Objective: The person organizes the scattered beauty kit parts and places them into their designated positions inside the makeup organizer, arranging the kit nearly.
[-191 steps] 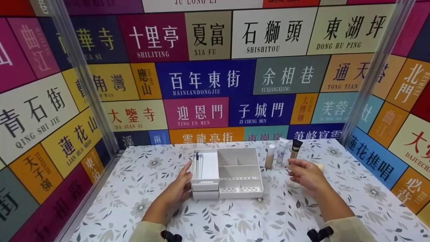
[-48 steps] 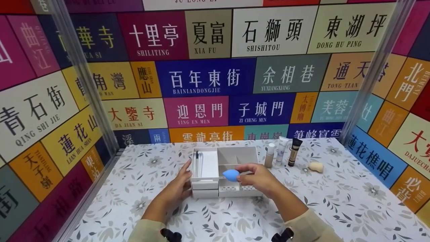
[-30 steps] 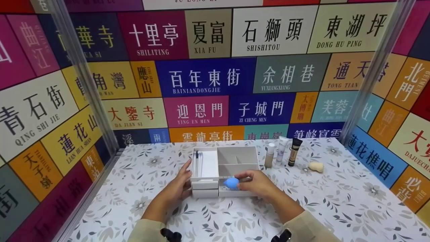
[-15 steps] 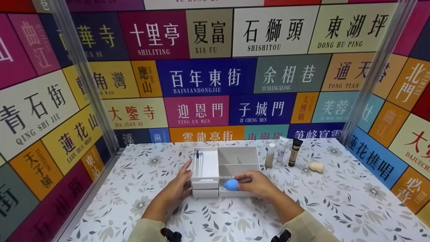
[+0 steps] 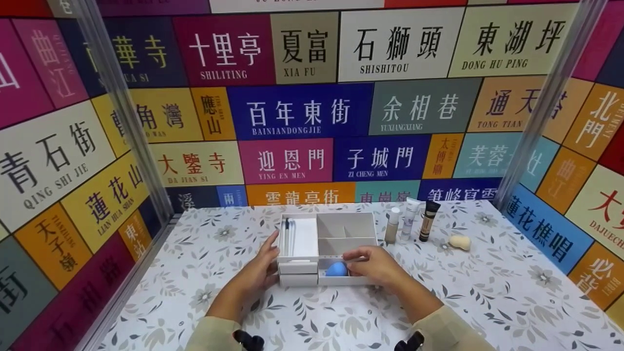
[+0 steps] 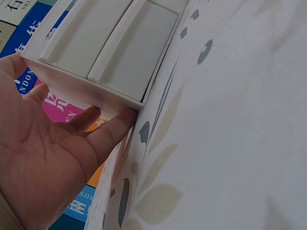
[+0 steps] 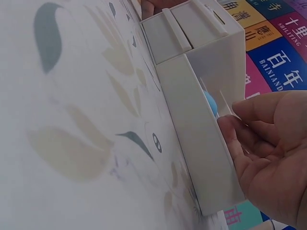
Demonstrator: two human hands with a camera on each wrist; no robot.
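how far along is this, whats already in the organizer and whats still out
Looks done: slim sticks lie in the left tray of the organizer. In hand: the blue sponge sits in the front compartment, the right hand close beside it; contact is hard to make out. The left hand touches the organizer's side. Probably left: the bottle, white tube, black-capped tube and beige sponge, all outside on the table.

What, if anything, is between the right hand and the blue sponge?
Only a thin pale divider, it seems: the right wrist view shows its edge between the right hand and the blue sponge, its base hidden by the box's front wall. From above, the head view shows nothing in the way.
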